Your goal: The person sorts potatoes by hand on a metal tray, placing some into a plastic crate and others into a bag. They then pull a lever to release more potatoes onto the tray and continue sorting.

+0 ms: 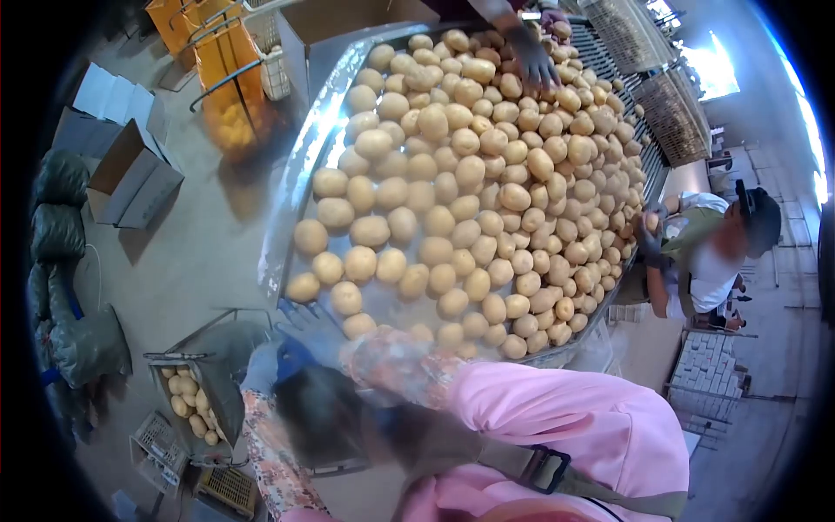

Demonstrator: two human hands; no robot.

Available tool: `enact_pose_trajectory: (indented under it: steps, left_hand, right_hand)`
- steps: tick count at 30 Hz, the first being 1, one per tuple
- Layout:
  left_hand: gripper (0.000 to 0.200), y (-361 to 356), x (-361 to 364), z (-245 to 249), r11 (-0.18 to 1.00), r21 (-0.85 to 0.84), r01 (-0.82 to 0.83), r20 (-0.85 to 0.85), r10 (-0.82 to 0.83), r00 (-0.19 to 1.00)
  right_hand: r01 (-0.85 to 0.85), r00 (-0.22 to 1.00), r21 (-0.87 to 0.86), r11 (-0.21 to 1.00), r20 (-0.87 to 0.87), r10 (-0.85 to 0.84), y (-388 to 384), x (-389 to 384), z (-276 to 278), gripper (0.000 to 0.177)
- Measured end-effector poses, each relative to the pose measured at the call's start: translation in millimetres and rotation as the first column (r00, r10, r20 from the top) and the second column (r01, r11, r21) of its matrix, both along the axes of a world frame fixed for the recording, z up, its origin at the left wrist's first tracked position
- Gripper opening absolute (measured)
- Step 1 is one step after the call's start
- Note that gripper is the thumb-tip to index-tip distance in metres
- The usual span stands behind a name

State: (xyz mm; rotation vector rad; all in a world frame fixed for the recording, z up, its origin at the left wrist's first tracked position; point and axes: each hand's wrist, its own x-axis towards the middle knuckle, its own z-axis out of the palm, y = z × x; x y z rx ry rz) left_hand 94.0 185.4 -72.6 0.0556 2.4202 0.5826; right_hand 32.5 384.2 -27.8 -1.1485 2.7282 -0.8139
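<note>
Many potatoes (470, 174) are spread over a metal sorting table (291, 187). At the table's near left corner, my right hand (315, 332), in a pale glove, has its fingers spread by the rim, close to the lowest potatoes; no potato shows in it. My left hand (259, 369), also gloved, is just below and left of it, beside a bright blue patch that I cannot make out. Its fingers are blurred and partly hidden. Both cuffs are floral. A dark blurred shape (320, 418) hangs below the hands.
A potato-filled bag on a frame (196, 402) stands lower left, near crates (228, 490). Cardboard boxes (139, 178), green sacks (87, 348) and an orange bag (228, 83) are farther left. A co-worker's gloved hand (532, 63) reaches in from the top; another person (718, 248) works at right.
</note>
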Motion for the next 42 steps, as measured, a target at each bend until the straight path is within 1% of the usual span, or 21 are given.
enact_pose_trajectory:
  steps: [2,4,7,8,9,12,18,22,24,26,28,29,31,32,33,34,35,36,38,39,42]
  left_hand:
    - [0.029,0,5,-23,0.967,0.183,-0.177,-0.137,0.204,0.969]
    - [0.035,-4,-5,-8,0.982,0.147,-0.119,-0.179,0.144,0.973]
    - [0.025,-11,-14,21,0.99,0.126,-0.061,-0.32,0.099,0.942]
    - [0.035,-19,-10,11,0.98,0.165,-0.109,-0.254,0.149,0.956]
    - [0.045,-25,-6,1,0.967,0.202,-0.157,-0.183,0.195,0.964]
    - [0.047,-27,6,2,0.941,0.268,-0.206,-0.21,0.266,0.941]
    - [0.043,-33,15,-5,0.968,0.22,-0.125,-0.199,0.17,0.965]
    - [0.04,-15,7,-14,0.985,0.131,-0.115,-0.174,0.137,0.975]
    - [0.039,-3,-2,-31,0.93,0.35,-0.109,-0.281,0.215,0.935]
    - [0.036,3,1,-20,0.936,0.341,-0.082,-0.246,0.173,0.954]
    - [0.035,1,7,-46,0.917,0.326,-0.231,-0.164,0.296,0.941]
    - [0.035,-2,8,-41,0.924,0.32,-0.209,-0.151,0.268,0.952]
    - [0.035,-7,6,-33,0.887,0.322,-0.332,-0.138,0.391,0.91]
    - [0.037,-9,4,-36,0.927,0.169,-0.336,-0.126,0.358,0.925]
    - [0.039,-14,5,-46,0.942,-0.009,-0.337,-0.099,0.334,0.937]
    - [0.039,-24,9,-72,0.929,0.052,-0.365,-0.086,0.369,0.926]
    - [0.04,-24,1,-59,0.948,-0.056,-0.314,-0.021,0.313,0.95]
    - [0.039,-27,14,-81,0.941,-0.025,-0.338,-0.173,0.329,0.928]
    - [0.036,-17,2,-76,0.963,-0.153,-0.223,-0.005,0.225,0.974]
    - [0.038,-6,-1,-73,0.9,0.024,-0.435,-0.048,0.436,0.899]
    - [0.04,8,-15,-66,0.868,0.106,-0.485,-0.128,0.496,0.859]
  right_hand:
    - [0.021,0.995,-0.022,1.0,-0.095,-0.023,-1,-1,6,0.036]
    - [-0.062,0.967,0.102,0.993,0.254,0.034,-2,-3,12,0.046]
    - [-0.051,0.965,0.137,0.989,0.263,0.014,-2,-3,9,0.048]
    - [-0.035,0.963,0.144,0.989,0.271,-0.006,-4,0,9,0.048]
    - [0.012,0.995,0.071,0.997,0.095,-0.019,-5,3,-2,0.042]
    - [-0.002,0.991,0.114,0.993,0.129,-0.013,-5,4,3,0.043]
    - [0.016,0.987,0.222,0.975,0.151,-0.05,-9,4,18,0.049]
    - [0.111,0.989,0.123,0.986,0.084,-0.122,-10,10,5,0.055]
    - [0.1,0.995,0.077,0.992,-0.03,-0.098,-8,8,-8,0.058]
    - [0.169,0.985,0.075,0.983,-0.037,-0.167,-9,14,-11,0.061]
    - [0.134,0.986,0.179,0.975,0.074,-0.149,-13,10,-5,0.06]
    - [0.196,0.977,0.1,0.976,-0.106,-0.185,-17,11,-6,0.054]
    - [0.178,0.975,0.095,0.979,-0.155,-0.162,-8,6,-3,0.051]
    - [0.126,0.973,0.08,0.989,-0.204,-0.108,-7,4,0,0.047]
    - [0.111,0.98,0.064,0.992,-0.172,-0.099,-8,3,0,0.043]
    - [0.081,0.989,0.045,0.996,-0.129,-0.075,-8,0,-1,0.04]
    - [0.085,0.992,0.115,0.99,-0.1,-0.073,-9,0,-25,0.034]
    - [0.119,0.978,0.078,0.99,-0.18,-0.104,-11,0,-42,0.033]
    - [0.072,0.995,0.217,0.974,0.047,-0.084,-10,1,-17,0.046]
    - [0.052,0.995,0.225,0.973,0.071,-0.069,-10,1,-12,0.047]
    - [0.063,0.997,0.218,0.974,0.032,-0.072,-10,2,-13,0.05]
